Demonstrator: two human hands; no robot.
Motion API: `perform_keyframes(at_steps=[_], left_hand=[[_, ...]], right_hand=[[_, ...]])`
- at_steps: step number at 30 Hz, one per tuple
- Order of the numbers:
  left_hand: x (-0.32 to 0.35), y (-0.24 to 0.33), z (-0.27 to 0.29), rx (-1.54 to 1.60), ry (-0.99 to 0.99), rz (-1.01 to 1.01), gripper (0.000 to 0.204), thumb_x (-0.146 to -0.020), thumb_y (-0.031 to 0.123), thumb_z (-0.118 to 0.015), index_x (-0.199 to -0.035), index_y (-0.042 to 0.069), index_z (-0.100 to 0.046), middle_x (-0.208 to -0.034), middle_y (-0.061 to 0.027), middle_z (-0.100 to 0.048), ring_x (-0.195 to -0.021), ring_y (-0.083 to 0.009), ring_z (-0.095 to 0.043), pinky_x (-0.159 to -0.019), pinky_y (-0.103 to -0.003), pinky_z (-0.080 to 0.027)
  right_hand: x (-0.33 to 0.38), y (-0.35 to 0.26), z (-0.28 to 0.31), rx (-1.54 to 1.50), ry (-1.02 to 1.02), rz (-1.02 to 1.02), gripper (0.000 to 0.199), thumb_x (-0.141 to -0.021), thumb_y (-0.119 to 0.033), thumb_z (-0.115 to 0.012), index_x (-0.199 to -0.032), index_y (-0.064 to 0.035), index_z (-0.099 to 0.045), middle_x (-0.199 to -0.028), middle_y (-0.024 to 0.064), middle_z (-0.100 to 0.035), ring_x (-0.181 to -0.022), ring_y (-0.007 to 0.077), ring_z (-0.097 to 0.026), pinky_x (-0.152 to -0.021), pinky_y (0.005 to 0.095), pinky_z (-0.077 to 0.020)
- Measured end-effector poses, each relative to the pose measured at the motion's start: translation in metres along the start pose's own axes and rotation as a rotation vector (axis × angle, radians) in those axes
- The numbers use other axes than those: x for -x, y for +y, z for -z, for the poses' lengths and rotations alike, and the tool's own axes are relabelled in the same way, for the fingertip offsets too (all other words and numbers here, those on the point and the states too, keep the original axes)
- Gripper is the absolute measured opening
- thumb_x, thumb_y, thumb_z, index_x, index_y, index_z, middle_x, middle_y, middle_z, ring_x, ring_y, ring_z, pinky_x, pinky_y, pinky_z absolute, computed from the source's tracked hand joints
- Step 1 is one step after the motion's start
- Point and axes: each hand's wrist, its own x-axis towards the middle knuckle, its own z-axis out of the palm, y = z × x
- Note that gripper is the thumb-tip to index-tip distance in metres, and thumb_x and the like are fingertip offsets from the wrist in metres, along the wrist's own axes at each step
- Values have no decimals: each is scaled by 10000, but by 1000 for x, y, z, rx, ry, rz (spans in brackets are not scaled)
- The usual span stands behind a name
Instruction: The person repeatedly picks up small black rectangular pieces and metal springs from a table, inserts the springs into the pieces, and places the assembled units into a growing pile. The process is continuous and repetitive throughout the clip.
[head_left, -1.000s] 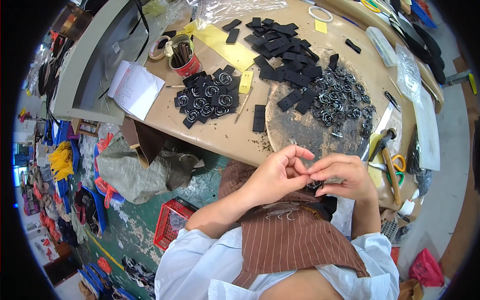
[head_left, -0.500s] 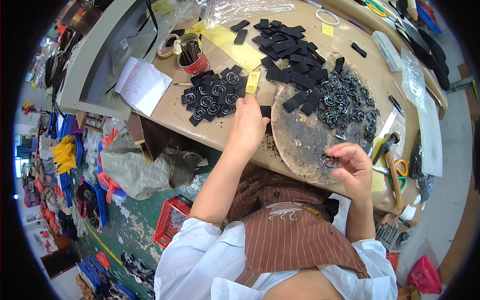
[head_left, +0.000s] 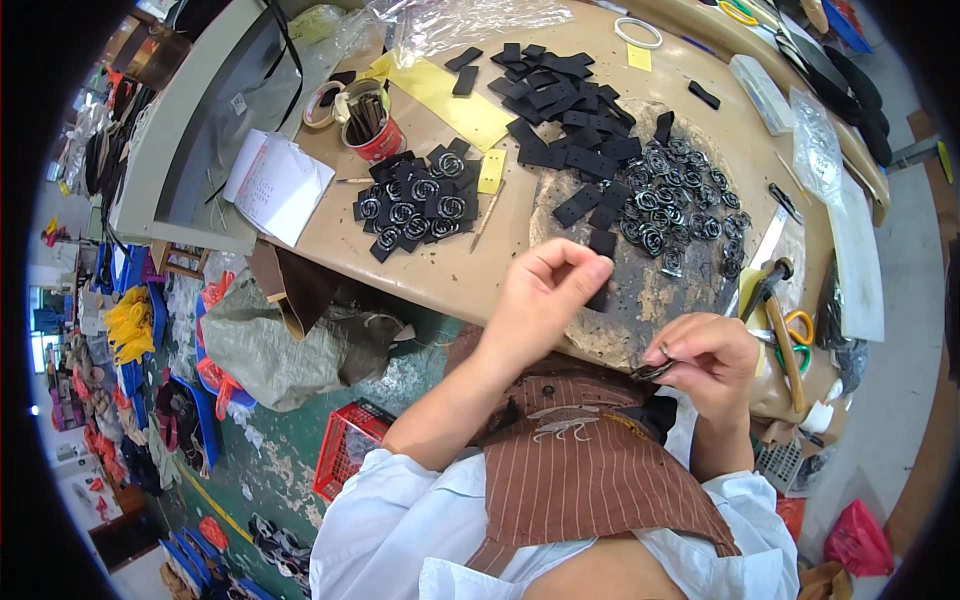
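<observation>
Over the near left edge of a round, worn board point(head_left: 572, 332), my left hand point(head_left: 545, 300) pinches a short black strip point(head_left: 602, 243) between thumb and fingers. Close to the table's front edge, my right hand point(head_left: 712, 358) is closed on a dark metal spiral buckle point(head_left: 654, 369), tilted and partly hidden by the fingertips. A heap of similar buckles point(head_left: 652, 205) lies on the board beyond both hands. Loose black strips point(head_left: 570, 122) are piled behind it. Further left lies a cluster of strips with buckles on them point(head_left: 415, 205).
A thin pointed stick point(head_left: 488, 216) and a small yellow card point(head_left: 491, 171) lie beside the cluster. A red tin of tools point(head_left: 378, 140) and a paper pad point(head_left: 277, 187) stand further left. At right are a hammer point(head_left: 780, 340) and scissors point(head_left: 800, 327).
My left hand has moved right, from beside the cluster to over the board, with the black strip in it. My right hand has come slightly nearer to me, and its buckle is now tilted.
</observation>
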Motion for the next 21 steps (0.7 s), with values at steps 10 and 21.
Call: perform_keyframes(at_steps=[10, 21], left_hand=[[23, 8, -28, 7, -59, 50, 242, -892, 40, -535, -1120, -35, -507, -927, -38, -598, -848, -47, -560, -697, -181, -450], [37, 14, -32, -53, -90, -1, 287, -906, 18, -492, -1179, -69, -478, -1039, -115, -620, -952, -111, -587, -824, -231, -474]], right_hand=[[-2, 5, 9, 221, 98, 5, 254, -633, 86, -722, -854, -17, -650, -830, 129, -652, -753, 187, -638, -628, 245, -497], [-4, 8, 3, 175, 179, -105, 248, -648, 74, -718, -871, -8, -644, -815, 116, -649, -746, 192, -632, -649, 265, -494]])
